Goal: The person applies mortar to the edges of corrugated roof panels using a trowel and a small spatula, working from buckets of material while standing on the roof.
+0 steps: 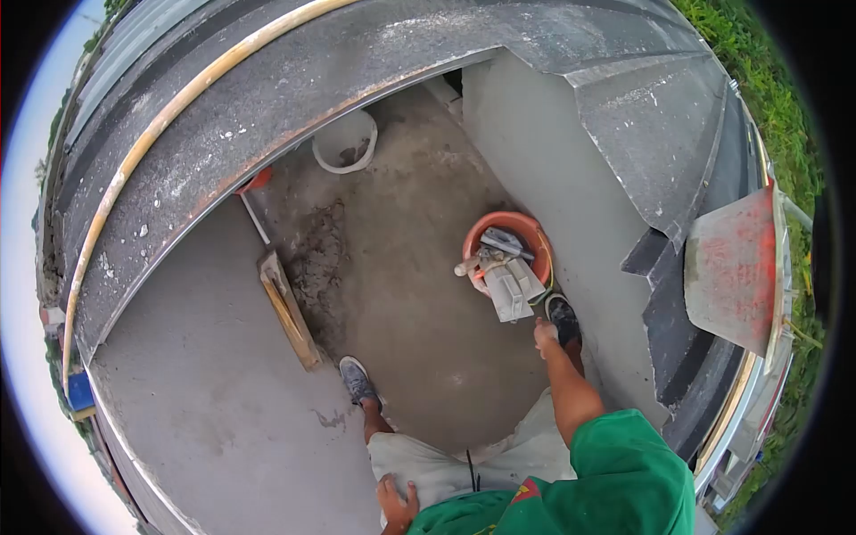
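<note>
Orange bucket (539, 234) and flat-bladed tools (510, 299) on the floor (419, 374). They lie ahead and slightly left of the right hand (545, 338), the nearer; the closest blade's long axis points roughly toward the person. Right fingers curl, any grasp indeterminable; the left hand (398, 505) rests, loosely spread, against the shorts (419, 456).

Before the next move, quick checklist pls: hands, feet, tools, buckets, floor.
1. Left hand free: ok, nothing visible in it, rests at the shorts.
2. Right hand free: cannot tell, palm hidden.
3. Metal tools fully inside orange bucket: not ok, blades project past the rim.
4. Left shoe clear of wooden board: ok, gap visible.
5. Red-stained bucket secure: cannot tell, support unclear.
6. Floor smooth throughout: not ok, rough patch beside the board.
</note>
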A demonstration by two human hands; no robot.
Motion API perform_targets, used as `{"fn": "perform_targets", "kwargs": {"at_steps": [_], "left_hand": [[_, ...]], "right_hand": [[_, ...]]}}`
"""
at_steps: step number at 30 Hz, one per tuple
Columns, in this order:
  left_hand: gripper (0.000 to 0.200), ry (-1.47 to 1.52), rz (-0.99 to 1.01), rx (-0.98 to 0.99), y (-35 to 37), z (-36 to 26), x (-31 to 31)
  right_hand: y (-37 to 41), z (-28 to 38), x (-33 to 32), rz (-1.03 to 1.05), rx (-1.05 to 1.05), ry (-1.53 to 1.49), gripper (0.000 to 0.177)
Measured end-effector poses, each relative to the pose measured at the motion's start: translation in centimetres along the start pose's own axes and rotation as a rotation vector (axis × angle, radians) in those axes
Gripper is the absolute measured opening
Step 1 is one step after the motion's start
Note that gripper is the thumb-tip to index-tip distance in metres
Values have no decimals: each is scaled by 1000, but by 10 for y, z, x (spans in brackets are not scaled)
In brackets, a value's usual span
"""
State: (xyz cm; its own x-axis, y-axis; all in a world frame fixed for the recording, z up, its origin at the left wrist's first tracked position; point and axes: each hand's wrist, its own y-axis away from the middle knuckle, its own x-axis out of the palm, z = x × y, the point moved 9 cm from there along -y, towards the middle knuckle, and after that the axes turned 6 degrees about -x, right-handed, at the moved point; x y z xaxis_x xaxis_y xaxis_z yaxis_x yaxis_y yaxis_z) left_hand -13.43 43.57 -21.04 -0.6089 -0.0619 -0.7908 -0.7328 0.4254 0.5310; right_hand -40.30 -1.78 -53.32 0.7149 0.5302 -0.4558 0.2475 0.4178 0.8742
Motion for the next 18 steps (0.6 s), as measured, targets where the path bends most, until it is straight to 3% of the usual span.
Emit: {"fn": "perform_targets", "kwargs": {"at_steps": [2, 3, 6, 7, 10, 11, 12, 13, 15, 18], "left_hand": [[53, -11, 17, -103, 0, 3, 5], [57, -95, 76, -99, 3, 6, 16], [59, -152, 97, -127, 8, 12, 28], [56, -122, 60, -115, 6, 14, 23], [55, -115, 77, -123, 5, 14, 22], [55, -103, 74, -117, 5, 15, 22], [54, -98, 69, -122, 4, 17, 21], [54, -92, 64, -125, 5, 20, 19], [55, -88, 63, -124, 8, 18, 15], [56, -69, 26, -119, 12, 17, 7]], "right_hand": [[-51, -6, -1, -13, 140, -49, 53], [-119, -36, 12, -42, 102, -75, 58], [-141, -20, 24, -89, 104, -459, 66], [-147, -9, 41, 92, 4, -663, 64], [-166, -12, 56, -2, -64, -910, 53], [-175, -22, 52, -188, -13, -923, 47], [-169, -22, 43, -371, 36, -937, 42], [-164, -12, 39, -371, 19, -946, 42], [-136, 23, 21, -505, -200, -897, 32], [-47, 109, 29, -312, -307, -959, 20]]}}
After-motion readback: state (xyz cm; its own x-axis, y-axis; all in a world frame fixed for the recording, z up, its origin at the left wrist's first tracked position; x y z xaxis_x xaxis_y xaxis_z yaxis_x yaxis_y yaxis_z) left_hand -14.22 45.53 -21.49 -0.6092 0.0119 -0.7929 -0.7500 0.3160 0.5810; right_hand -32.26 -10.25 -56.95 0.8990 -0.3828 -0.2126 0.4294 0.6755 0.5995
